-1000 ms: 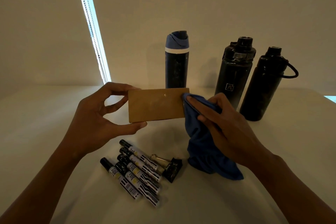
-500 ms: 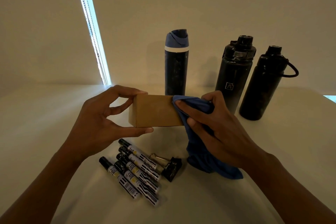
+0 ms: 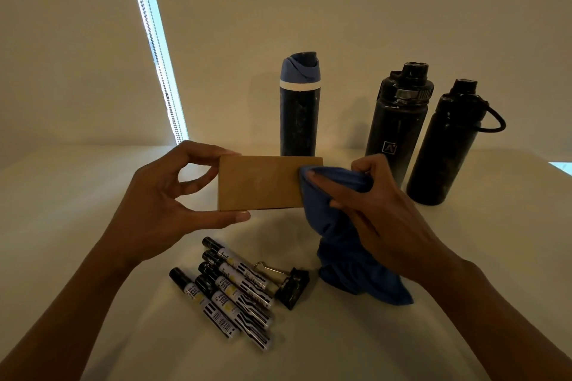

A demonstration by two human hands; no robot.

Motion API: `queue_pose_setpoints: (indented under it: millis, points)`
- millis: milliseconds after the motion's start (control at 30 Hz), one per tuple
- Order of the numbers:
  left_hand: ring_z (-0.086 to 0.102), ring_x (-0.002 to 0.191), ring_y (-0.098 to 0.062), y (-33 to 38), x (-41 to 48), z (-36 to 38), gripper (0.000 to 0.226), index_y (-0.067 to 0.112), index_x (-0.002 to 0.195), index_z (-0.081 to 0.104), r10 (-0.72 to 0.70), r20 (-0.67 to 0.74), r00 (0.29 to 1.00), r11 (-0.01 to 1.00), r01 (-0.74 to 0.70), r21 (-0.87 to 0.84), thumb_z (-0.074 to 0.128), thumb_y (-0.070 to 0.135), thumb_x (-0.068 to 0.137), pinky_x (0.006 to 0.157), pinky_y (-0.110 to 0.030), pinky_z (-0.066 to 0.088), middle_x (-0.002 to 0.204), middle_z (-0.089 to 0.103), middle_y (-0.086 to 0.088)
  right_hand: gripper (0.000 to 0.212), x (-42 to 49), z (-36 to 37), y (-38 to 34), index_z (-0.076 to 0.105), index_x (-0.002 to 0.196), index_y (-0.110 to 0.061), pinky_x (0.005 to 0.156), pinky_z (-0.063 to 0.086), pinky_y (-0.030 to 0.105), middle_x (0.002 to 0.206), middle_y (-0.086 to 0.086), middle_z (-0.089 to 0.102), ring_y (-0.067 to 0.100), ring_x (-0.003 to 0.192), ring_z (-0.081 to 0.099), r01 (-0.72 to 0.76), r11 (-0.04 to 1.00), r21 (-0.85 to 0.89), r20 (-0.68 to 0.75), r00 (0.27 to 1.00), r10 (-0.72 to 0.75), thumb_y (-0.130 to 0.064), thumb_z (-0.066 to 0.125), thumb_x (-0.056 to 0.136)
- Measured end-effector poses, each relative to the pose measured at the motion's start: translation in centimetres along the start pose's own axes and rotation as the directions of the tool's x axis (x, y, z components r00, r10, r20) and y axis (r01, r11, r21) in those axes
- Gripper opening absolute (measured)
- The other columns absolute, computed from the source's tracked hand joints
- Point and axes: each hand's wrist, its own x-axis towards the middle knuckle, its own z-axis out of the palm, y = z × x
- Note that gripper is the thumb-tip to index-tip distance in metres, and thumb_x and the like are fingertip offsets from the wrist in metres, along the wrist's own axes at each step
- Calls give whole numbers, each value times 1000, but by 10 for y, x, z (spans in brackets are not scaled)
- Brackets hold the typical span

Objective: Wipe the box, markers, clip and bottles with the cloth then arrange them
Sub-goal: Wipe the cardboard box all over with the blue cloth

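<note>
- Head view — hands: your left hand (image 3: 161,198) pinches the left end of the box (image 3: 263,182) between thumb below and fingers above, lifting it clear of the table (image 3: 93,182). This grip likely leaves the broad face exposed for wiping.
- Head view — cloth: your right hand (image 3: 380,210) is curled round the blue cloth (image 3: 343,226), with straight fingers pressing a fold against the right end of the box. The loose tail hangs down to the table.
- Head view — step: judge the box wipe as under way; the other items appear untouched and unarranged.
- Head view — waiting items: five markers (image 3: 229,291) lie side by side below the box, capped ends pointing away from you. The binder clip (image 3: 291,286) lies just beside them, at the right.
- Head view — containers: the blue-lidded bottle (image 3: 299,105) stands upright behind the box. Two black bottles (image 3: 397,120) stand well to the right, the outer one carrying a loop handle. All three are capped and opaque — contents cannot be told. Whether the box holds anything is likewise hidden.
</note>
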Motion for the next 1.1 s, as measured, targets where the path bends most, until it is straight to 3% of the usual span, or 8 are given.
queue_pose_setpoints:
  millis: [167, 333, 533, 667, 767, 833, 933, 1100]
  points:
    - [63, 127, -29, 3, 0, 5, 74, 23, 126, 64, 18, 20, 1000, 999, -18, -30, 98, 40, 62, 101, -50, 57, 127, 70, 0, 50, 2, 0, 3, 35, 152, -39, 79, 42, 12, 124, -2, 30, 3, 99, 39, -60, 998, -36, -27, 998, 60, -32, 45, 103]
    - [64, 124, -31, 2, -1, 12, 77, 15, 124, 66, 24, 14, 1000, 1000, -24, -15, 101, 23, 57, 99, -51, 58, 124, 72, -1, 47, 6, 7, -6, 43, 148, -35, 83, 45, 18, 126, -3, 30, 6, 103, 40, -34, 999, -10, -1, 999, 34, -30, 51, 102]
    - [64, 125, -25, 1, -1, 10, 77, 16, 125, 64, 47, -17, 999, 999, -47, -2, 99, 23, 57, 102, -40, 58, 125, 71, 3, 41, 6, 14, -21, 48, 141, -41, 92, 40, 23, 128, 2, 38, 11, 109, 41, 115, 993, -28, 107, 988, -112, -40, 46, 100]
    - [65, 123, -23, -2, -1, 8, 75, 21, 123, 64, 16, -57, 998, 1000, -17, -16, 98, 25, 57, 101, -36, 58, 123, 70, 3, 38, 5, 15, -23, 47, 122, -36, 83, 44, 23, 110, -15, 51, 2, 100, 50, -91, 966, 244, 86, 994, 72, -44, 68, 91]
    - [65, 122, -24, -5, -1, 13, 73, 22, 121, 65, -31, -33, 999, 998, 29, -62, 99, 22, 56, 99, -37, 58, 122, 70, 1, 40, 5, 1, -28, 36, 126, -56, 90, 48, 27, 119, -21, 46, 4, 108, 51, -30, 991, 130, 132, 991, 13, -48, 59, 94]
    - [65, 121, -22, -6, -2, 13, 73, 20, 120, 65, -60, -17, 998, 994, 58, -92, 99, 19, 55, 99, -35, 58, 121, 71, 1, 64, 5, -2, -28, 21, 135, -67, 86, 47, 26, 122, -11, 39, 10, 105, 47, 71, 997, 27, 86, 994, -73, -35, 58, 93]
    - [64, 123, -24, -8, -2, 10, 74, 18, 122, 66, -64, 27, 998, 993, 66, -96, 99, 17, 56, 102, -37, 57, 124, 71, -1, 54, 3, -1, -15, 30, 143, -60, 82, 43, 20, 123, -7, 37, 5, 102, 39, 68, 997, -37, 70, 995, -65, -33, 46, 99]
    - [63, 126, -28, -8, -2, 12, 72, 18, 128, 67, -21, 64, 998, 998, 25, -60, 100, 33, 65, 100, -46, 58, 128, 69, 1, 53, 4, -3, 0, 38, 148, -45, 77, 49, 29, 124, 1, 32, 13, 100, 43, -14, 997, -71, 10, 1000, 15, -29, 53, 100]
